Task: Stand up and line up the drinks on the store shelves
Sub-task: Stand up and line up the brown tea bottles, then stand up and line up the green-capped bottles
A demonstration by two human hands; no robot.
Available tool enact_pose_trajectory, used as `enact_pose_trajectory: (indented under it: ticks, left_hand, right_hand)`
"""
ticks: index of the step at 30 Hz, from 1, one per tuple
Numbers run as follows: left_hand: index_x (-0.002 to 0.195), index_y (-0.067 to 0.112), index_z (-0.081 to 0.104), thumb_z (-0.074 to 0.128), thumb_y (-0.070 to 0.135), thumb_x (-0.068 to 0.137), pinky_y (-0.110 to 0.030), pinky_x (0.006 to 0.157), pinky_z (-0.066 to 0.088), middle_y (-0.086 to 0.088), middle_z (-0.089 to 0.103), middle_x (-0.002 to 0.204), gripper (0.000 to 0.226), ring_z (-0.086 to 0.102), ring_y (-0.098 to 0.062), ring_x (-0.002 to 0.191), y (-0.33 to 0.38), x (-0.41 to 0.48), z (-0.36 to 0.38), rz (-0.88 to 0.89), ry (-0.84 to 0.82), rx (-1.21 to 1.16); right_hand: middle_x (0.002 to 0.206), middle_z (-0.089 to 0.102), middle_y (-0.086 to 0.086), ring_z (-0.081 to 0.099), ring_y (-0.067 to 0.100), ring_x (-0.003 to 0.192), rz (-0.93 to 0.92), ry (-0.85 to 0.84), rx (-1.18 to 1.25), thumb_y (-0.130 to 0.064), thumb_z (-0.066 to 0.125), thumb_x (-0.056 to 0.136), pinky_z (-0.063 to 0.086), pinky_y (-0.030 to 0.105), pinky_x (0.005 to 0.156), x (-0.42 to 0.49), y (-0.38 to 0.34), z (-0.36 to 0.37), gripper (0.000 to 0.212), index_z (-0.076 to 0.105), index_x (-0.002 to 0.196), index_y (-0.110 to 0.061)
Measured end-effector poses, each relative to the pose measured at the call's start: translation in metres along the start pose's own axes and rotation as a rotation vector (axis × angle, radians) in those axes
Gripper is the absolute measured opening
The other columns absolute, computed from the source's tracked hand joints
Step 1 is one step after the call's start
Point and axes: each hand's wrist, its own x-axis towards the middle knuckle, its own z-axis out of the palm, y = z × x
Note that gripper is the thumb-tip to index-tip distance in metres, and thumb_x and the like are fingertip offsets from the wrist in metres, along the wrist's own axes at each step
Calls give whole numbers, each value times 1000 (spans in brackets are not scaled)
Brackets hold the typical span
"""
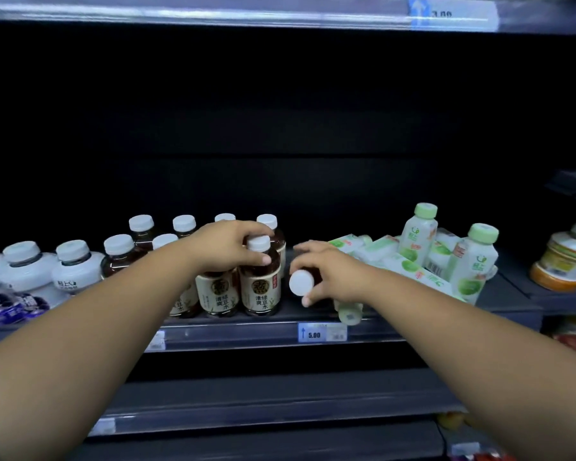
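Several brown tea bottles with white caps stand in rows on the dark shelf (246,331). My left hand (233,244) grips the neck of an upright front tea bottle (260,287). My right hand (330,274) holds a tipped tea bottle (301,282) whose white cap points toward me, just right of the standing row. To the right, two green-capped white bottles (418,234) stand upright among several that lie on their sides (379,249). One fallen bottle (350,312) pokes out under my right wrist at the shelf's front edge.
White bottles with purple labels (30,274) stand at the left. An orange-and-yellow bottle (562,257) sits on the neighbouring shelf at the right. A blue price tag (313,332) marks the shelf edge. Lower shelves (280,397) run below my arms.
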Motion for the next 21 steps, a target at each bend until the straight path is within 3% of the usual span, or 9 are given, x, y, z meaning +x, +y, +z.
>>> enact_pose_trajectory:
  ticks: [2,5,9,12,15,19,21]
  left_hand:
    - [128,57,49,68,60,79,-38,101,46,18,59,126,52,55,-9,116,-3,3,1,-4,7,-38]
    - [125,60,50,63,58,84,-39,101,46,20,59,126,43,55,-9,115,-7,5,2,-16,18,-59]
    - [125,59,50,61,54,88,-39,100,47,20,60,124,40,56,-9,114,-6,3,3,-22,29,-67]
    - [126,59,50,60,55,88,-38,98,47,19,61,122,40,56,-10,112,-5,2,4,-24,47,-48]
    - [127,59,49,58,57,88,-37,95,48,18,61,118,39,56,-12,110,-4,0,4,-23,54,-22]
    - [129,57,47,56,57,91,-34,90,48,16,63,117,39,56,-13,107,1,-3,4,-10,77,43]
    - [133,55,45,53,57,92,-34,91,47,16,63,120,41,57,-15,111,3,-6,4,0,97,86]
  right_hand:
    - [124,60,-7,54,14,116,65,86,210,-22,91,69,44,26,93,2,-2,-10,43,63,101,-26]
    - [100,67,-2,62,15,90,192,250,362,-35,89,71,52,34,80,6,0,-20,41,59,97,-23]
    - [103,65,-1,62,15,92,305,221,370,-53,79,78,50,31,72,9,-2,-26,50,56,106,-19]
    - [109,66,-3,63,14,97,280,128,425,-45,77,84,50,29,72,9,-4,-31,37,60,113,-28]
    - [110,69,-1,67,19,102,282,130,481,-38,75,87,58,42,83,11,-1,-30,24,64,107,-32]
    - [103,69,-6,68,16,95,274,167,514,-39,77,86,57,35,69,16,-4,-17,21,64,103,-35]
    - [100,69,-8,67,13,95,245,200,524,-36,76,87,53,30,70,17,-8,-13,20,65,103,-34]
